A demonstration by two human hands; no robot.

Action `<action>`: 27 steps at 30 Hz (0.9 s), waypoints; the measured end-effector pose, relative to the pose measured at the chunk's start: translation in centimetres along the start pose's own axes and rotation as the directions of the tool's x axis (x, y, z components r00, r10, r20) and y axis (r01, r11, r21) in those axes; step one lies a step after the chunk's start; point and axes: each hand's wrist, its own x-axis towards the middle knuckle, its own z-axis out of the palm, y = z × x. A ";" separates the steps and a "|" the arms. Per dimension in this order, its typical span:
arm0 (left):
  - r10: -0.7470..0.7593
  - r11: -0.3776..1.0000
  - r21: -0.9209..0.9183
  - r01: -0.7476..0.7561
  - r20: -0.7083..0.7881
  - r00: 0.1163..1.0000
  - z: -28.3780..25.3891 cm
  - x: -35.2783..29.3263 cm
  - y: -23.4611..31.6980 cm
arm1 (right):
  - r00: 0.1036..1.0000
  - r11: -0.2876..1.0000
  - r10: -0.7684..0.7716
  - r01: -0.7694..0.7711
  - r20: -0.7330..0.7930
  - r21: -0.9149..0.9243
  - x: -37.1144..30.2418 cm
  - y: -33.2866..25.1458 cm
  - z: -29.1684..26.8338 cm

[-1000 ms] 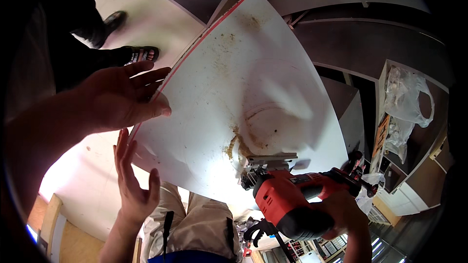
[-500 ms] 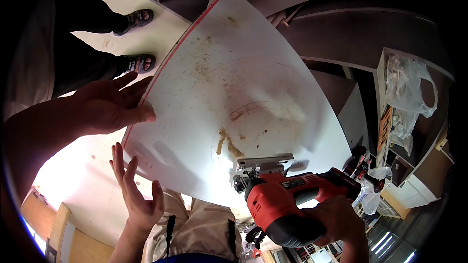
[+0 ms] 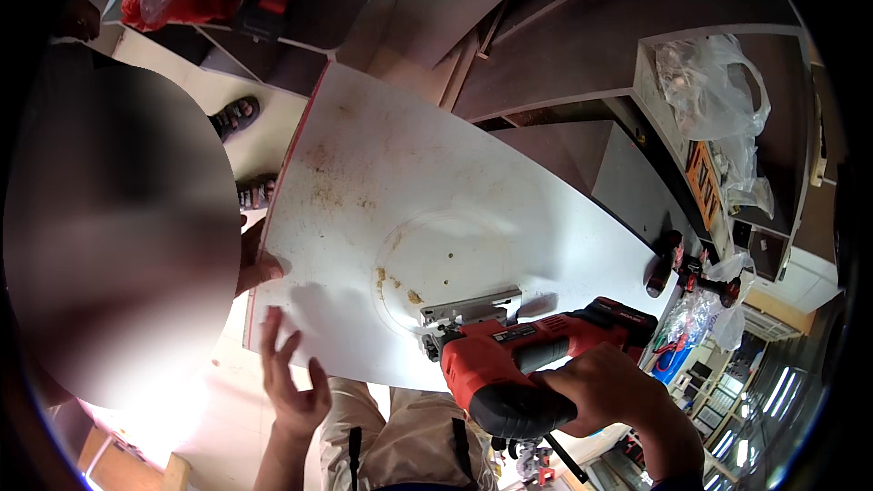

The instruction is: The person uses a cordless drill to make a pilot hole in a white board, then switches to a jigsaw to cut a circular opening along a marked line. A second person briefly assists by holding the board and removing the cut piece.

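Observation:
My right hand (image 3: 605,391) is wrapped round the handle of a red and black cordless jigsaw (image 3: 468,380). The saw lies tipped over, and its metal base plate (image 3: 473,309) is against or just above a white board (image 3: 509,218); contact is unclear. Blade not discernible. Faint pencil-like circles, small holes and brown dust mark the board. Open and holding nothing, my left hand (image 3: 296,386) is raised with fingers spread beside the board's near left corner. Another person's hand (image 3: 259,262) touches the board's red-lined left edge.
That person's blurred form (image 3: 127,236) fills the left side. Two power drills, one of them a red-black drill (image 3: 718,286), stand by the board's right end. Dark cabinet panels (image 3: 564,64) lie behind. Clear plastic bags (image 3: 714,82) hang over a cabinet compartment at right.
The view has shifted, and the other person leans in, covering the left side. Some dust has gone from the board's circle. My right hand still grips the jigsaw; my left stays spread.

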 end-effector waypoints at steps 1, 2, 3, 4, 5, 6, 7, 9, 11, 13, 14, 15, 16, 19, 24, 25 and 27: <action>0.034 0.998 -0.058 -0.032 0.026 0.999 0.5 0.4 0.3 | 1.000 1.000 0.001 0.000 -0.028 0.016 -0.1 0.0 0.0; 0.067 0.991 -0.115 -0.061 0.052 0.996 0.9 0.8 0.6 | 1.000 1.000 0.001 -0.001 -0.016 0.021 -0.1 0.0 -0.1; 0.049 0.974 -0.222 -0.036 0.057 0.997 1.5 1.2 1.1 | 1.000 1.000 0.003 -0.003 -0.003 0.027 0.0 0.1 -0.1; -0.003 0.964 -0.264 0.041 0.142 0.990 1.6 1.9 1.9 | 1.000 0.999 0.004 -0.005 0.011 0.032 0.0 0.2 -0.1; -0.035 0.925 -0.355 0.132 0.266 0.963 2.1 2.3 2.1 | 1.000 0.999 -0.002 0.003 -0.008 0.040 0.0 0.3 0.0; -0.051 0.874 -0.427 0.231 0.392 0.919 2.9 2.6 2.0 | 1.000 0.999 -0.007 0.009 -0.029 0.049 -0.1 0.6 0.4; -0.032 0.828 -0.468 0.307 0.507 0.861 3.4 2.9 1.8 | 0.998 0.998 -0.025 0.027 -0.052 0.050 -0.3 0.4 0.5; -0.074 0.670 -0.474 0.572 0.723 0.687 4.2 3.5 2.0 | 0.999 1.000 -0.009 0.010 -0.033 0.024 -0.3 0.2 0.3; -0.143 0.599 -0.396 0.696 0.802 0.580 4.2 5.1 3.1 | 1.000 1.000 -0.004 0.005 -0.027 0.013 -0.3 0.4 0.4; -0.191 0.534 -0.316 0.784 0.859 0.476 4.2 6.2 3.3 | 0.999 1.000 -0.010 0.010 -0.037 0.012 -0.4 0.6 0.7; -0.211 0.541 -0.309 0.782 0.851 0.482 4.5 6.5 3.2 | 1.000 1.000 0.001 -0.001 -0.027 0.011 -0.4 0.6 0.6; -0.236 0.547 -0.301 0.782 0.840 0.488 4.9 6.5 3.2 | 1.000 1.000 0.007 -0.007 -0.014 0.010 -0.4 0.5 0.5; -0.260 0.552 -0.292 0.781 0.829 0.495 5.1 6.7 3.3 | 1.000 1.000 0.013 -0.013 -0.002 0.009 -0.3 0.4 0.5; -0.259 0.551 -0.295 0.781 0.829 0.496 5.9 8.3 4.0 | 1.000 0.999 0.002 -0.001 -0.009 0.035 -0.4 0.7 0.8; -0.156 0.498 -0.603 0.624 0.645 0.748 6.0 8.9 4.4 | 1.000 1.000 0.005 -0.005 0.019 -0.002 -0.4 0.7 0.6; -0.135 0.488 -0.591 0.642 0.676 0.724 5.3 9.1 4.2 | 1.000 1.000 0.002 -0.002 0.015 -0.005 -0.5 0.8 0.7; -0.166 0.551 -0.444 0.707 0.772 0.614 4.6 9.1 3.1 | 1.000 1.000 -0.008 0.009 0.027 -0.005 -0.5 1.1 1.0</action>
